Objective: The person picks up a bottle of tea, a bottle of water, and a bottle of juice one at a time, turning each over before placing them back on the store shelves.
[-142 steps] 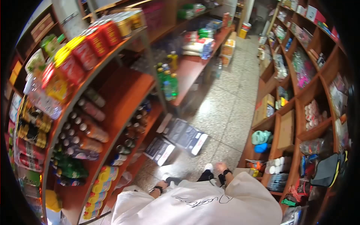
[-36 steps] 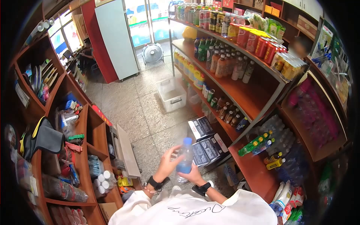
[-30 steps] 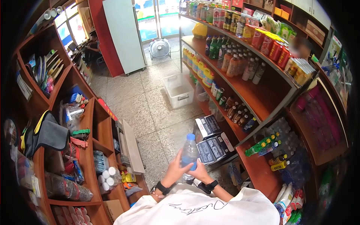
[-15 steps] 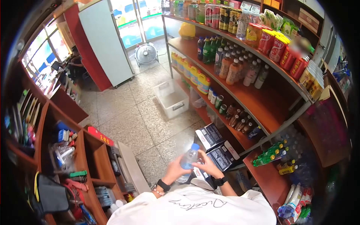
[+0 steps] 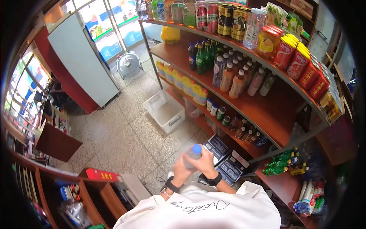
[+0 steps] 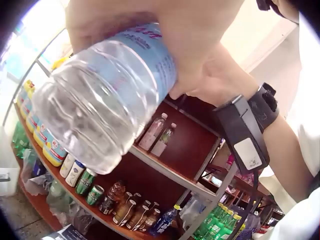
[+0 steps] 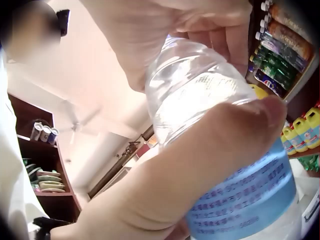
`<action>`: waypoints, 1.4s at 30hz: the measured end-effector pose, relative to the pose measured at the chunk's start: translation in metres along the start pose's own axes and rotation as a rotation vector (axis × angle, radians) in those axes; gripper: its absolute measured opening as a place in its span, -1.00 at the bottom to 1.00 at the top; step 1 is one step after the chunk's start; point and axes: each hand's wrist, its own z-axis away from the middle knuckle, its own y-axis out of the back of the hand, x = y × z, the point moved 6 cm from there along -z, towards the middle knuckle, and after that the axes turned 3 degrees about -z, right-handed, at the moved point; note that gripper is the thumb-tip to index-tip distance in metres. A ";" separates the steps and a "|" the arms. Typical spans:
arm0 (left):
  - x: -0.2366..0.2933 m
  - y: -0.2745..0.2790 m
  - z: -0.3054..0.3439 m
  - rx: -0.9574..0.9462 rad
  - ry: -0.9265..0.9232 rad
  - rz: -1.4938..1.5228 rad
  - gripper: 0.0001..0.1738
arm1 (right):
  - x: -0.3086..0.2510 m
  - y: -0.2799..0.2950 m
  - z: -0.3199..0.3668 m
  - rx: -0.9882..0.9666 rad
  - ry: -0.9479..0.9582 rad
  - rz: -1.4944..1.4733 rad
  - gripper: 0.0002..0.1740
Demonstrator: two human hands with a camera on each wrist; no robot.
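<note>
2 hands hold 1 clear water bottle (image 5: 191,154) in front of the person's chest, low in the middle of the head view. The bottle tilts, with its blue cap (image 5: 196,147) pointing up and away from the body. The left hand (image 5: 180,170) wraps the lower part, fingers curled round the plastic. In the left wrist view the bottle's (image 6: 100,95) ribbed base faces the camera, well clear of any surface. The right hand (image 5: 204,161) closes over the upper part. In the right wrist view its thumb (image 7: 200,170) lies across the blue label (image 7: 250,200) and its fingers curl round the far side, so the bottle (image 7: 200,95) is clamped from both sides.

As a judgement, the lifting is done: the bottle is up and fully in hand. It stands on no shelf, and the cap is on. The drinks shelves (image 5: 244,103) run along the right of the frame, well apart from the hands. Dark boxes (image 5: 228,160) lie on the floor just beyond them, and a white crate (image 5: 166,110) sits further up the aisle.
</note>
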 end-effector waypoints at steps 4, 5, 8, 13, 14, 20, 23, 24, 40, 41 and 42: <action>-0.026 0.014 -0.056 -0.064 -0.090 0.140 -0.05 | 0.005 -0.035 -0.045 -0.014 0.041 0.018 -0.56; -0.034 0.018 -0.073 -0.081 -0.103 0.146 -0.05 | 0.008 -0.043 -0.058 0.014 0.030 0.019 -0.56; -0.057 0.030 -0.122 -0.180 -0.139 0.099 -0.04 | 0.015 -0.077 -0.087 0.024 -0.001 0.041 -0.55; -0.066 0.064 -0.208 -0.262 -0.143 0.161 -0.08 | 0.007 -0.123 -0.151 0.170 -0.081 0.016 -0.53; -0.069 0.070 -0.223 -0.277 -0.142 0.178 -0.10 | 0.004 -0.132 -0.163 0.202 -0.090 0.019 -0.53; -0.093 0.070 -0.299 -0.327 -0.207 0.203 -0.13 | 0.005 -0.164 -0.217 0.364 -0.091 0.134 -0.55; -0.083 0.072 -0.319 -0.367 -0.259 0.200 -0.14 | 0.012 -0.166 -0.231 0.420 -0.142 0.185 -0.56; -0.077 0.071 -0.326 -0.384 -0.296 0.203 -0.15 | 0.017 -0.163 -0.239 0.428 -0.187 0.189 -0.55; 0.007 -0.060 -0.511 -0.513 -0.402 0.382 -0.44 | 0.125 -0.081 -0.348 0.525 -0.124 -0.229 -0.29; 0.012 -0.071 -0.523 -0.515 -0.406 0.376 -0.44 | 0.147 -0.082 -0.349 0.547 -0.204 -0.371 -0.30; 0.018 -0.080 -0.535 -0.483 -0.482 0.341 -0.42 | 0.166 -0.084 -0.351 0.514 -0.221 -0.229 -0.34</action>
